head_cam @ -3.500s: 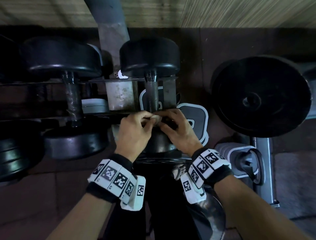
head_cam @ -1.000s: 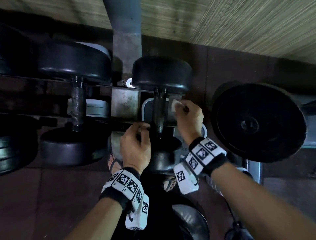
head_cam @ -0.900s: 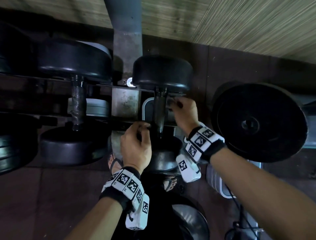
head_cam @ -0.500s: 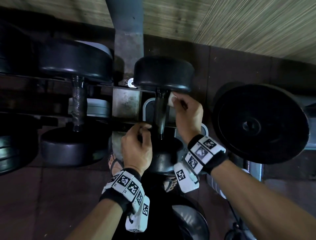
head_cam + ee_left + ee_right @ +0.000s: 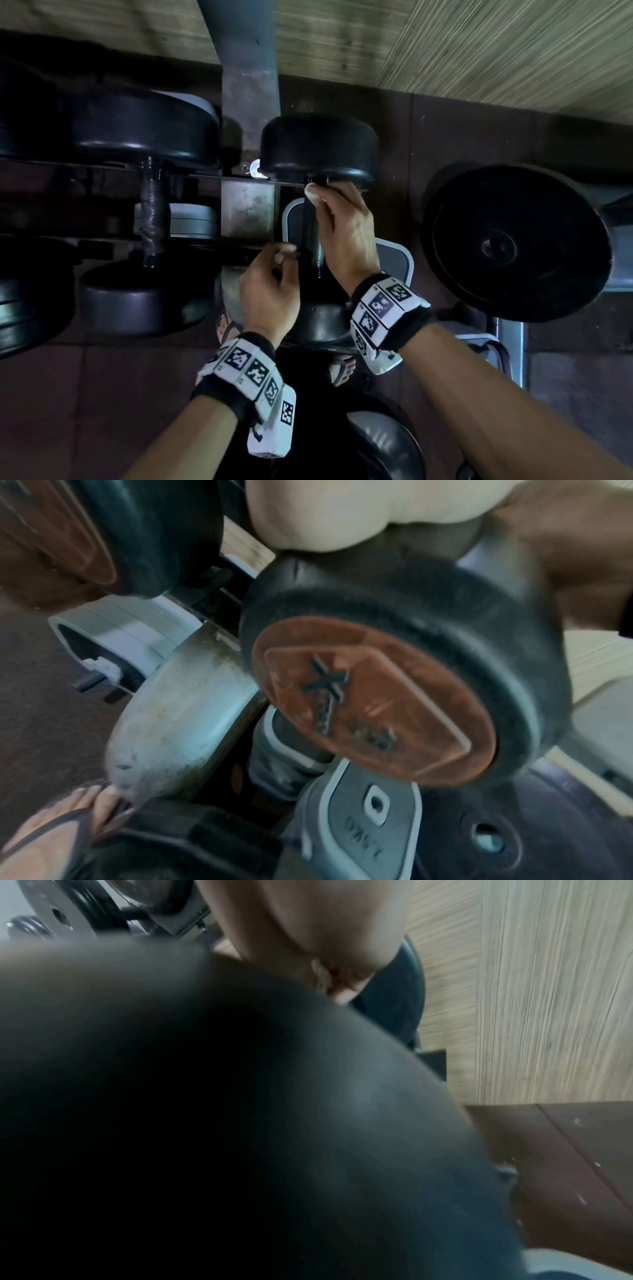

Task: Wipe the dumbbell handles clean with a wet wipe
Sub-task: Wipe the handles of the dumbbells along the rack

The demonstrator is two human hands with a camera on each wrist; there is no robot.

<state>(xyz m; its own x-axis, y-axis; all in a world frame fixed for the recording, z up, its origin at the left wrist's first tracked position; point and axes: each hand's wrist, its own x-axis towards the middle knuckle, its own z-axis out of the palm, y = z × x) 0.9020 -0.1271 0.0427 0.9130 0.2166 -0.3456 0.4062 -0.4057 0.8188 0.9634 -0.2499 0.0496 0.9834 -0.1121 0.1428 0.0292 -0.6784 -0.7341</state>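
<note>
Dumbbell handle (image 5: 311, 233) is seen in the head view running away from the person between two black heads, racked. Right hand (image 5: 346, 229) is wrapped over the handle's far end, fingers pinching a small white wet wipe (image 5: 311, 192) against the bar just below the far head (image 5: 320, 147). Left hand (image 5: 270, 291) sits at the near end, fingers curled against the rack rail (image 5: 239, 251) beside the bar; whether anything is actually gripped cannot be told. A second dumbbell (image 5: 150, 212) lies left of the fingers, a weight plate (image 5: 517, 243) well to the right.

Left wrist view: the near head's end cap (image 5: 369, 699) is shown close below the palm, blurred; fingers not shown.

Right wrist view: mostly blocked by a dark head; wipe (image 5: 320, 972) is glimpsed pinched at the fingertips.

Step judged: wiping this handle, at its far end. Next move likely calls for the wipe being dragged back toward the near head, with pressure kept on the knurling.
</note>
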